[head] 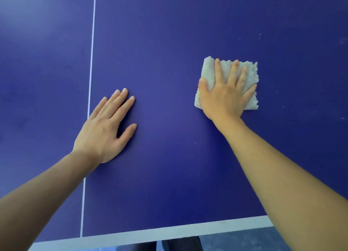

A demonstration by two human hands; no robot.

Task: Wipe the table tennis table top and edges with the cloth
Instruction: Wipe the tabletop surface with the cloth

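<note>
The blue table tennis table top (169,53) fills the view. A folded pale, fluffy cloth (208,69) lies flat on it at the right of centre. My right hand (225,96) presses down on the cloth with straight, spread fingers and covers its middle. My left hand (105,128) rests flat on the bare surface, fingers straight, just right of the white centre line (91,66), about a hand's width left of the cloth.
The white stripe along the near table edge (169,232) runs across the bottom. Below it show a grey floor (244,241) and dark shapes under the table. Small pale specks dot the surface at the right (278,92).
</note>
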